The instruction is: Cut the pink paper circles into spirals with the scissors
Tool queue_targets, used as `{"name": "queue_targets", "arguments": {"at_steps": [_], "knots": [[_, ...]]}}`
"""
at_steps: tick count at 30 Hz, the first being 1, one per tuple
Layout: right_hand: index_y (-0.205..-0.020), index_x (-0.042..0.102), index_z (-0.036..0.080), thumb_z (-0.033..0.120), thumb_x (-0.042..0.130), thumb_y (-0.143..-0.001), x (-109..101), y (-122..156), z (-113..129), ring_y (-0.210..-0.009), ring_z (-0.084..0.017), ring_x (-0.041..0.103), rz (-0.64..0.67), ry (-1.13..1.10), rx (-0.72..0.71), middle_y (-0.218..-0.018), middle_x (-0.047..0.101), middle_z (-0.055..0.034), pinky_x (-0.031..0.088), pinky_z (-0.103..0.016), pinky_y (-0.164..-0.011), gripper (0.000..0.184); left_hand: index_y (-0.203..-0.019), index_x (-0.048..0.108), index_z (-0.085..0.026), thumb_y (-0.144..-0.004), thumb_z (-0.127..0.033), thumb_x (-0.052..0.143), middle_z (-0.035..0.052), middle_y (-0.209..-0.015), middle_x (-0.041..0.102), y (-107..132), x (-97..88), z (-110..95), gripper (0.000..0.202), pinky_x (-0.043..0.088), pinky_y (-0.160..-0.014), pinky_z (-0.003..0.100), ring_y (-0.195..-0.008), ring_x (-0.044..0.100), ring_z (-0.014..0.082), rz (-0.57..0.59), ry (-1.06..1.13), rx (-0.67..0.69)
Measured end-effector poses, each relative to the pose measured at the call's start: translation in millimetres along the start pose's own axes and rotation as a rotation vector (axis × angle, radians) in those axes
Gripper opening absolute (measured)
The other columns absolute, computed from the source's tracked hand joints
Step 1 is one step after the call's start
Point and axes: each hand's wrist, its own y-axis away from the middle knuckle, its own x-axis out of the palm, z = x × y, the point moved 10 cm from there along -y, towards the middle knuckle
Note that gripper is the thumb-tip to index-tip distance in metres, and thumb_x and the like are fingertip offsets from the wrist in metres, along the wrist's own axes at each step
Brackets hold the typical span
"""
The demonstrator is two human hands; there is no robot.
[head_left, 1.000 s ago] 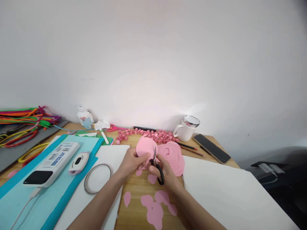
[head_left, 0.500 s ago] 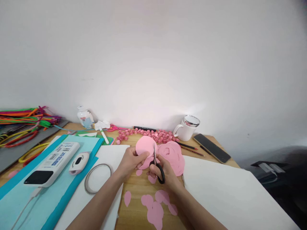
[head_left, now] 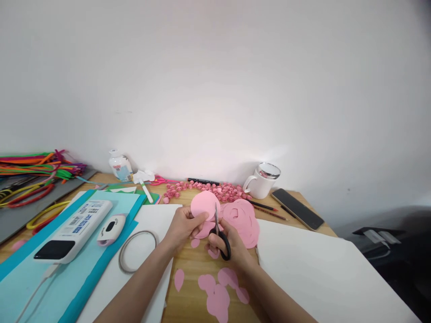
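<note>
Cutting a pink paper circle (head_left: 204, 205) with my black scissors (head_left: 220, 237).

My left hand (head_left: 183, 226) pinches the circle by its lower edge and holds it up just above the wooden table (head_left: 191, 273). My right hand (head_left: 234, 246) is closed around the scissor handles, and the blades point up into the right edge of the paper. A stack of pink cut shapes (head_left: 244, 220) lies just beside my right hand. Small pink scraps (head_left: 218, 291) lie on the table near my wrists. A white mug (head_left: 261, 183) and a phone (head_left: 296, 207) sit farther back on the right. Little pink paper rolls (head_left: 215, 189) lie by the wall.
</note>
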Motion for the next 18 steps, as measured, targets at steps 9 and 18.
{"name": "queue_targets", "arguments": {"at_steps": [9,18], "knots": [[-0.09,0.044,0.022,0.037,0.077,-0.065,-3.6,0.2,12.1,-0.053,-0.008,0.038,-0.016,-0.065,-0.046,-0.064,0.051,0.0055,0.026,-0.021,-0.048,0.044,-0.049,0.046,-0.016,-0.07,-0.035,0.065,-0.0066,-0.035,0.044,1.1,4.8,3.8,0.034,0.017,-0.034,0.018,-0.031,0.031,0.003,0.067,-0.058,-0.002],[-0.094,0.043,0.021,0.039,0.072,-0.069,-10.7,-1.4,1.8,-0.051,-0.009,0.041,-0.05,0.004,-0.011,-0.057,0.05,0.0063,0.029,-0.02,-0.045,0.043,-0.049,0.046,-0.016,-0.066,-0.034,0.068,-0.0072,-0.036,0.043,-0.2,2.3,1.5,0.033,0.018,-0.035,0.018,-0.031,0.03,0.0031,0.038,-0.046,0.0]]}}
